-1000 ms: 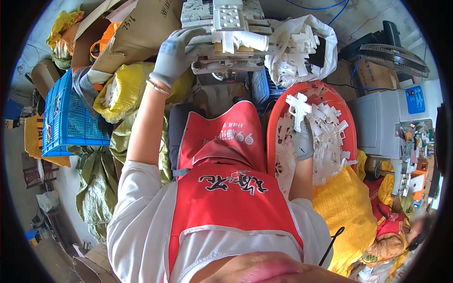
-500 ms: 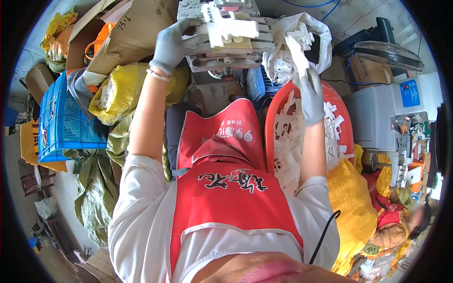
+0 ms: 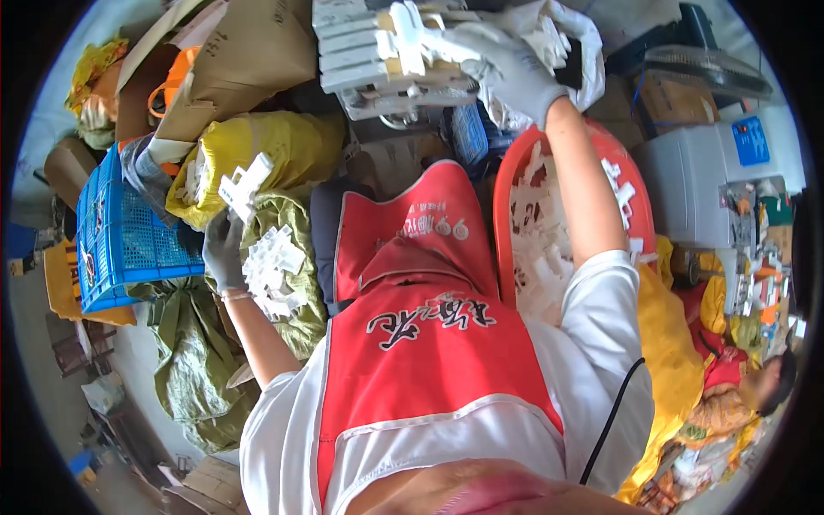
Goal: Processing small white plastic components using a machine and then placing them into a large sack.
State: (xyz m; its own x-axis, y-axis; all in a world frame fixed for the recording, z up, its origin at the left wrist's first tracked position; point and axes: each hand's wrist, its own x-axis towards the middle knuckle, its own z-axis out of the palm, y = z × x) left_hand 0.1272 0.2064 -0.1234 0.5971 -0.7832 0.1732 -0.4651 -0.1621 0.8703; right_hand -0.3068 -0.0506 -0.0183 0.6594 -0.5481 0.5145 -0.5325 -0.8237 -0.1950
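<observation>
My left hand (image 3: 225, 253), in a grey glove, is closed on the lower end of a white branched plastic piece (image 3: 246, 184). It is at the mouth of an open green woven sack (image 3: 302, 230) in which several similar white pieces (image 3: 275, 273) lie. My right hand (image 3: 513, 73), gloved too, reaches forward to the machine (image 3: 352, 64) with its fingers closed on the arm of a cross-shaped white plastic piece (image 3: 412, 36). That piece lies at the machine's yellowish work plate; whether it rests on it, I cannot tell.
A red tub (image 3: 506, 215) full of white pieces stands at my right. Behind it is a white bag (image 3: 590, 64) of similar pieces. At left are a blue crate (image 3: 142, 240), a yellow sack (image 3: 283, 142) and cardboard (image 3: 257, 64). A fan (image 3: 708, 69) stands far right; another person (image 3: 730, 403) sits lower right.
My left hand has swung from the machine back to the green sack, carrying a white piece. My right hand has moved from above the red tub to the machine with another white piece.
</observation>
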